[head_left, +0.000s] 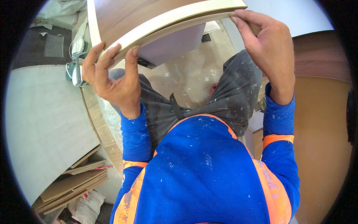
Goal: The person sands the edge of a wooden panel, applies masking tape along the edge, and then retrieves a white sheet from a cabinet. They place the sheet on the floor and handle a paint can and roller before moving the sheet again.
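Note:
A brown wood-grain panel [126,15] with cream borders lies at the top of the view, its near edge facing me. A thin beige edging strip [179,26] runs along that edge. At its right end, my right hand [266,46] pinches the strip between thumb and fingers. My left hand [113,76] is at the panel's near left corner, fingertips on the cream border and thumb against the strip. Its fingers are bent and partly separated, gripping the strip at the edge. Underneath the panel, the strip's contact with the edge is partly hidden.
Left of the panel hangs a green-and-white item resembling a respirator [77,61]. A pale board [44,119] fills the left side, with stacked wooden offcuts [71,186] and a white bag [87,209] below. Brown panels [320,142] stand at right. My knees straddle the dusty floor [175,76].

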Action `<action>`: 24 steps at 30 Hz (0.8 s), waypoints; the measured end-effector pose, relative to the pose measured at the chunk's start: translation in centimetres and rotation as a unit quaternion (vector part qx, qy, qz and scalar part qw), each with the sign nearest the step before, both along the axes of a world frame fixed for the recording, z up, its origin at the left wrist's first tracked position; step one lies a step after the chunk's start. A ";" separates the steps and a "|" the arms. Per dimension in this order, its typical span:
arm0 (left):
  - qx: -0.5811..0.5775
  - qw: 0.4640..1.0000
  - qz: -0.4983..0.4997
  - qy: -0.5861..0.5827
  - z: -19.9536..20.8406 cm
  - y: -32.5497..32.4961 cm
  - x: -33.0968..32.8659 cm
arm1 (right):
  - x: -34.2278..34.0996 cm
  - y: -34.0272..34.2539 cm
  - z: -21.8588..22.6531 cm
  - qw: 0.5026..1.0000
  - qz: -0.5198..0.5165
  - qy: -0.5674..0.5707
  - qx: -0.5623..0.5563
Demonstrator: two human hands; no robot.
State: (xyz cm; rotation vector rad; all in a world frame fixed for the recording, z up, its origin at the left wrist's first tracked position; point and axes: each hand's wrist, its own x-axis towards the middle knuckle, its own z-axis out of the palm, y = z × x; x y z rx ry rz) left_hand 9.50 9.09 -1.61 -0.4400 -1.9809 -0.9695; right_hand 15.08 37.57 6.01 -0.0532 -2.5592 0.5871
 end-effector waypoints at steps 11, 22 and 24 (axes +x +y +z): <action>-0.016 1.000 0.015 -0.018 0.7 0.2 0.5 | -0.5 -0.8 1.0 0.998 -0.032 -0.022 0.041; -0.078 0.996 0.033 0.039 1.8 1.4 0.5 | -0.9 -1.5 2.0 0.999 -0.028 -0.022 -0.005; -0.113 0.991 0.049 0.047 2.1 1.9 0.7 | -0.8 -1.3 2.0 0.999 -0.032 -0.025 -0.005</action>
